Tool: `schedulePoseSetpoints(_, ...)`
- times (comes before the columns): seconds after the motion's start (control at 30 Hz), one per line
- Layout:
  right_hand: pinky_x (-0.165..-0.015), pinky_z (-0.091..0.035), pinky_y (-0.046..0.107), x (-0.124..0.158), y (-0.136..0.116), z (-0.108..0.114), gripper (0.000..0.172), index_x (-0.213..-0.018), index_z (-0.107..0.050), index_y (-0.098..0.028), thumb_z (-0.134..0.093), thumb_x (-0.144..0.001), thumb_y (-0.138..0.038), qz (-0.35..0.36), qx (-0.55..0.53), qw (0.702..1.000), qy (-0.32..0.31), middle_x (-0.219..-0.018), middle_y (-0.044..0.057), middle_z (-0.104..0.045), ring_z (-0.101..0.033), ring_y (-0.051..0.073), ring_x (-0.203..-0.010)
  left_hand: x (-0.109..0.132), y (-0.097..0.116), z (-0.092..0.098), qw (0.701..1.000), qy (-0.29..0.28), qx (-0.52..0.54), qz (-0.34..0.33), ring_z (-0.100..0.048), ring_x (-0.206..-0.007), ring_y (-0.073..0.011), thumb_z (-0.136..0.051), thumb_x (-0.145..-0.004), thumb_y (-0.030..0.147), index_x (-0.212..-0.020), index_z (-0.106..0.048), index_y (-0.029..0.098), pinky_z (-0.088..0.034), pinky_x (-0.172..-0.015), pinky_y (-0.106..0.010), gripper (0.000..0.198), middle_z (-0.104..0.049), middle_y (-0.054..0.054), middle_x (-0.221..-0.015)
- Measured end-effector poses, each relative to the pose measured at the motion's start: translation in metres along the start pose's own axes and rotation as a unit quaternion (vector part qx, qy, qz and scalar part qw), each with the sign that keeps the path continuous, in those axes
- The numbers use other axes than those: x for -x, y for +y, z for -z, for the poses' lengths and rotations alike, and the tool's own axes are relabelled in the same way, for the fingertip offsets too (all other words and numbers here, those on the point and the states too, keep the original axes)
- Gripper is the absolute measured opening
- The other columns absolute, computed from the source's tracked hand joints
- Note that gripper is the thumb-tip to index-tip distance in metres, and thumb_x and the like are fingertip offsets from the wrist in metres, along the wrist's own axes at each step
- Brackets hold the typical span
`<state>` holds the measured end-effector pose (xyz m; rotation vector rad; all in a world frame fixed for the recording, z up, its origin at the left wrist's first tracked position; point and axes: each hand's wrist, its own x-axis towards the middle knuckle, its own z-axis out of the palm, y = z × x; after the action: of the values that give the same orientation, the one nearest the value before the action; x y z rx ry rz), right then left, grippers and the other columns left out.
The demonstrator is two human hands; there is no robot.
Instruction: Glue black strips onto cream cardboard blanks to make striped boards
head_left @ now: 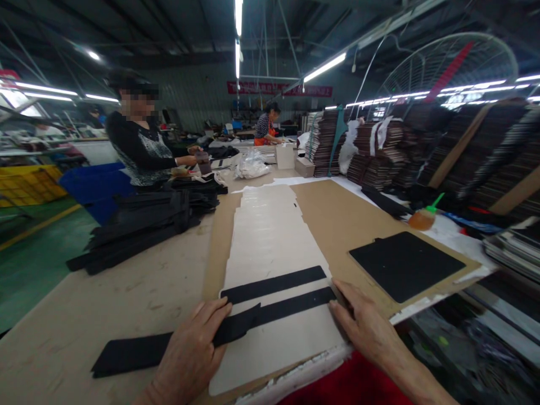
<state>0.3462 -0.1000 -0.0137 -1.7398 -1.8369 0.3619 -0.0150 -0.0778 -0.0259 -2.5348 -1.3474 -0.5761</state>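
Observation:
Pale overlapping panels [270,242] run away from me down the middle of the table. Two black strips lie across the nearest ones: a farther strip [274,285] and a nearer strip [295,304]. My left hand [196,343] is closed around a small bundle of black strips [130,353], whose far end overlaps the nearer strip. Its fingertips touch the left end of the farther strip. At the right edge of the panels, my right hand [363,318] is open, thumb and fingers apart, with the fingertips by the strips' right ends.
A black square panel [407,264] lies at right on the brown board [337,219]. Heaped black strips [143,225] are at left. A glue bottle [423,216] with a green nozzle stands near stacked dark panels [375,152]. Across the table a co-worker [141,135] handles a container.

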Motion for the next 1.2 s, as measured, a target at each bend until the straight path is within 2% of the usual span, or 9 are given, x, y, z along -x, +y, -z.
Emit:
schedulePoseSetpoints(0.17,-0.105,-0.044,0.043,0.013,-0.001,0.0,0.047,-0.13,-0.056,-0.012,-0.043,-0.091,-0.036,-0.005,0.002,1.0,0.013,-0.127,0.015,-0.063,-0.056,0.027,-0.12,0.002,0.001,0.001,1.0,-0.006,0.01,-0.011,-0.055,-0.116,-0.0238,-0.052,-0.069,0.006,-0.124,-0.055,0.019,-0.042,-0.108,-0.041,0.056,-0.059,-0.007,-0.126)
schedulePoseSetpoints(0.4,-0.111,-0.039,0.048,0.04,-0.002,-0.006,0.044,-0.131,-0.057,-0.017,-0.047,-0.092,-0.034,-0.022,-0.019,0.999,0.043,-0.135,0.013,-0.057,-0.051,0.027,-0.126,0.005,0.001,0.003,0.999,-0.013,0.03,-0.008,-0.056,-0.112,-0.0231,-0.05,-0.066,0.003,-0.119,-0.056,0.021,-0.045,-0.104,-0.039,0.057,-0.06,-0.006,-0.12)
schedulePoseSetpoints(0.53,-0.11,-0.039,0.049,0.051,0.0,-0.005,0.043,-0.129,-0.059,-0.024,-0.05,-0.09,-0.041,-0.066,-0.08,0.994,0.044,-0.135,0.009,-0.058,-0.05,0.028,-0.127,0.002,0.004,0.006,0.999,-0.008,0.038,-0.012,-0.058,-0.109,-0.0229,-0.049,-0.064,0.003,-0.118,-0.057,0.02,-0.047,-0.102,-0.038,0.057,-0.062,-0.006,-0.117)
schedulePoseSetpoints(0.7,-0.105,-0.045,0.044,0.054,0.006,-0.001,0.045,-0.123,-0.062,-0.026,-0.058,-0.084,-0.049,-0.135,-0.177,0.973,0.059,-0.129,0.008,-0.062,-0.056,0.028,-0.119,-0.002,0.009,0.012,0.999,-0.017,0.037,-0.006,-0.059,-0.106,-0.0225,-0.047,-0.063,0.002,-0.114,-0.058,0.019,-0.051,-0.097,-0.037,0.055,-0.063,-0.007,-0.114)
schedulePoseSetpoints(0.83,-0.087,-0.057,0.036,0.047,0.003,0.003,0.06,-0.123,-0.058,-0.023,-0.071,-0.072,-0.052,-0.219,-0.305,0.924,0.077,-0.117,0.01,-0.068,-0.065,0.027,-0.103,-0.003,0.011,0.013,0.999,-0.02,0.036,0.001,-0.06,-0.106,-0.0224,-0.046,-0.064,0.002,-0.114,-0.058,0.019,-0.052,-0.097,-0.038,0.054,-0.063,-0.007,-0.114)
schedulePoseSetpoints(0.93,-0.082,-0.059,0.034,0.037,-0.012,0.007,0.068,-0.126,-0.05,-0.022,-0.075,-0.069,-0.05,-0.233,-0.419,0.874,0.075,-0.12,0.012,-0.066,-0.065,0.028,-0.107,-0.003,0.011,0.013,0.999,-0.02,0.031,0.0,-0.06,-0.105,-0.0222,-0.046,-0.064,0.002,-0.113,-0.059,0.019,-0.052,-0.096,-0.037,0.053,-0.063,-0.007,-0.113)
schedulePoseSetpoints(1.07,-0.079,-0.059,0.038,0.03,-0.031,0.011,0.074,-0.134,-0.044,-0.026,-0.074,-0.07,-0.047,-0.239,-0.48,0.844,0.008,-0.13,0.012,-0.062,-0.065,0.03,-0.109,0.002,0.004,0.008,1.0,-0.004,0.018,-0.008,-0.061,-0.108,-0.0224,-0.047,-0.064,0.004,-0.116,-0.058,0.022,-0.051,-0.099,-0.035,0.055,-0.064,-0.007,-0.116)
schedulePoseSetpoints(1.2,-0.076,-0.058,0.04,0.027,-0.025,0.026,0.064,-0.131,-0.05,-0.023,-0.073,-0.074,-0.04,-0.219,-0.572,0.788,-0.062,-0.117,0.011,-0.07,-0.072,0.027,-0.09,0.011,-0.017,-0.008,0.999,0.031,0.023,-0.016,-0.064,-0.107,-0.0221,-0.052,-0.074,0.019,-0.121,-0.056,0.028,-0.054,-0.094,-0.032,0.048,-0.064,-0.003,-0.122)
